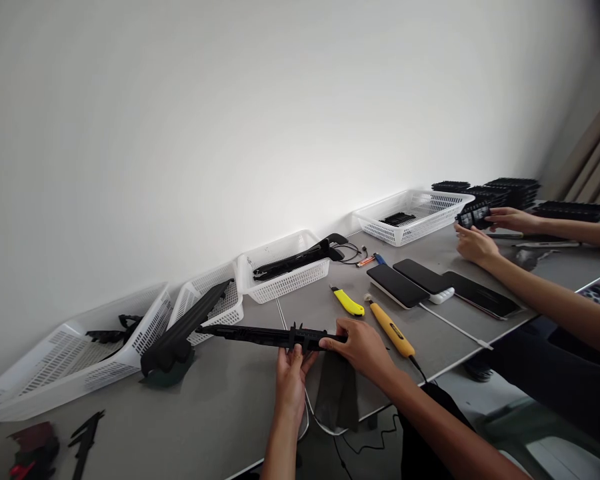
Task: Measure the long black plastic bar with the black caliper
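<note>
From the head view, both hands meet on a long black part [275, 335] held level just above the grey table [230, 400]. The left hand [291, 373] comes up from below, fingers closed around the part's middle where a small clip sticks up. The right hand [363, 347] closes over the right end, thumb and fingers pinching it. The part's far tip points left, towards a dark bundle [180, 333] leaning on a white basket [207, 310].

A dark cloth [337, 397] lies under the hands at the table edge. Just right of them sit a yellow knife [349, 301] and a yellow-handled tool [393, 330], near but untouched. Further right, another person's hands [477, 243] handle a small black piece beside three phones [433, 280].

Judging by the grip, doing this well likely means keeping the part level, bracing it with the left hand while the right works the end, and steadying that long free tip.
</note>
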Motion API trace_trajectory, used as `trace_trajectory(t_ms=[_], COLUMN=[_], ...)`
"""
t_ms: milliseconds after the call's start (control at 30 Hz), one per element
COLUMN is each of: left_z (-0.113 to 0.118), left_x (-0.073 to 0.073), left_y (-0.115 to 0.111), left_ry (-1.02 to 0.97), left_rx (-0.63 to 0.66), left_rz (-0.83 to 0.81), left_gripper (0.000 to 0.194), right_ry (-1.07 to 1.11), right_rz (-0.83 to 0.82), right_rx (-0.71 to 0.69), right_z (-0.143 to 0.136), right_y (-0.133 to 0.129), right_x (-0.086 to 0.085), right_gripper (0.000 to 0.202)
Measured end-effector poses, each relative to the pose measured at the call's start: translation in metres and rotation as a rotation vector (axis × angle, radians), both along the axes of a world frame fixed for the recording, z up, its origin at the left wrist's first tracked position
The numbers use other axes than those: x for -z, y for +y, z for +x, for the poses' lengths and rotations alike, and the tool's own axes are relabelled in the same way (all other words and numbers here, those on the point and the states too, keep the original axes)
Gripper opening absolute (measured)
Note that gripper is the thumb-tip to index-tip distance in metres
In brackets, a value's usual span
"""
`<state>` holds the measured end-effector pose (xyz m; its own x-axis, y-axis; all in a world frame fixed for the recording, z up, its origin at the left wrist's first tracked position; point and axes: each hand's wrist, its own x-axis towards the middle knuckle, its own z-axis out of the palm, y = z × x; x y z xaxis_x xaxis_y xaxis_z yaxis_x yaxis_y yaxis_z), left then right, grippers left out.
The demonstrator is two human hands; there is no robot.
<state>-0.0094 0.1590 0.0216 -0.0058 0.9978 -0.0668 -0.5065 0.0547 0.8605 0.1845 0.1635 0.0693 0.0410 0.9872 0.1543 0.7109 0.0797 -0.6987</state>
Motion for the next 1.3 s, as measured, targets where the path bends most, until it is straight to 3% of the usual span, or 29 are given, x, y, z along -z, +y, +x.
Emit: trace_trajectory(t_ms=[100,333,1067,1300], left_z=[0.001,-0.001,0.0,0.005], left_x=[-0.003,0.004,0.003,-0.001], left_y=[-0.001,0.001,0.001,-0.001], left_ry=[-0.008,0.004,0.007,0.059], left_rx=[-0.002,-0.008,-0.02,-0.004], left_rz=[-0.002,0.006,0.0,0.008], left_gripper=[0.068,0.057,0.058,0.065], right_ry=[0.001,-0.003,-0.011,0.075], right_rz=[0.002,0.001,0.021,0.081], right_rx=[-0.014,-0.018,-0.006,0.005], right_z=[0.002,0.006,0.007,-0.014], right_y=[0.002,0.009,0.008,0.015], right_x=[-0.001,-0.004,-0.004,-0.025], right_gripper=[0.047,0.05,0.049,0.048])
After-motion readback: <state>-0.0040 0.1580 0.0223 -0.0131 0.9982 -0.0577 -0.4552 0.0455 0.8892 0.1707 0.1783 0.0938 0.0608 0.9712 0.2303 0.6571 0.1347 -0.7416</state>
